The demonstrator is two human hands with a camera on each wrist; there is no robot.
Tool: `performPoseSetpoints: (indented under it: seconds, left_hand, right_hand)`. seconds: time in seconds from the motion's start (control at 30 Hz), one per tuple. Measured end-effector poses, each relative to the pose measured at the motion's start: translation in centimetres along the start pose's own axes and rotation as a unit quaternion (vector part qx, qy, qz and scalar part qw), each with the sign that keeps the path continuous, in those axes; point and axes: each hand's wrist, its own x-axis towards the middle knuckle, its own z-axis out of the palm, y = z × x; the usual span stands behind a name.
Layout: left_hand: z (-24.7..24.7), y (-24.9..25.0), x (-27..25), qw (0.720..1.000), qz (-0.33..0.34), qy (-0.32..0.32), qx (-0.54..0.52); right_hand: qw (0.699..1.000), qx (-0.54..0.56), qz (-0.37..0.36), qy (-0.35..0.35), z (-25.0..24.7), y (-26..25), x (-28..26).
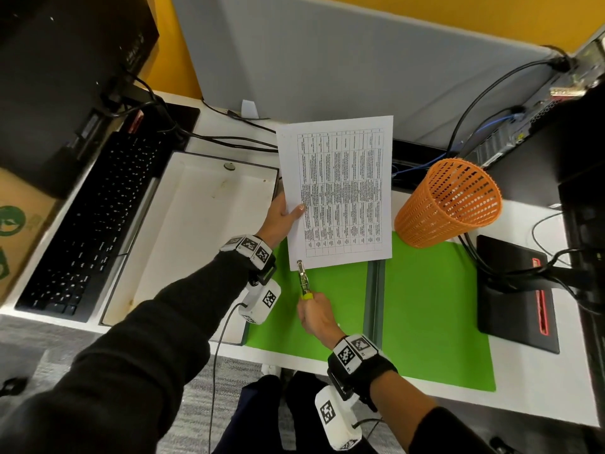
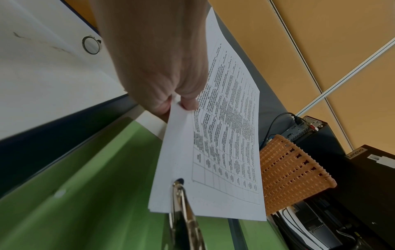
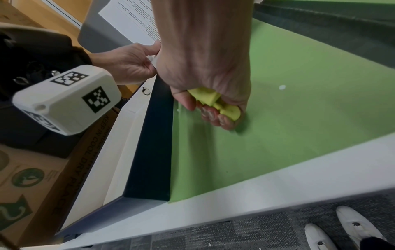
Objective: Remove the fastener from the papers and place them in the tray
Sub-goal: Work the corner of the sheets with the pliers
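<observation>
A stack of printed papers (image 1: 340,191) (image 2: 224,152) is held up above the desk. My left hand (image 1: 283,216) (image 2: 171,94) pinches its left edge, thumb on top. My right hand (image 1: 316,317) (image 3: 209,104) grips the yellow-green handles of a metal staple remover (image 1: 303,278) (image 2: 183,211) (image 3: 215,103). The tool's tip bites the near left corner of the papers. The fastener itself is hidden under the tip. A white tray (image 1: 196,224) (image 3: 119,152) lies to the left of the papers.
A green mat (image 1: 425,306) covers the desk under my hands. An orange mesh basket (image 1: 448,201) leans at the right of the papers. A black keyboard (image 1: 91,224) lies left of the tray, with monitors, cables and a computer around the desk.
</observation>
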Motion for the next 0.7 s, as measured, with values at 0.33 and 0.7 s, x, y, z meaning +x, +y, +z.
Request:
performPoseSetpoints:
  seconds: [0.33, 0.7]
  left_hand:
    - [-0.5, -0.2, 0.5, 1.000, -0.008, 0.011, 0.010]
    - [-0.7, 0.3, 0.6, 1.000, -0.005, 0.009, 0.005]
  right_hand:
    - [0.991, 0.099, -0.091, -0.019, -0.5, -0.4, -1.1]
    - [0.979, 0.111, -0.168, -0.025, -0.6, 0.0, -0.8]
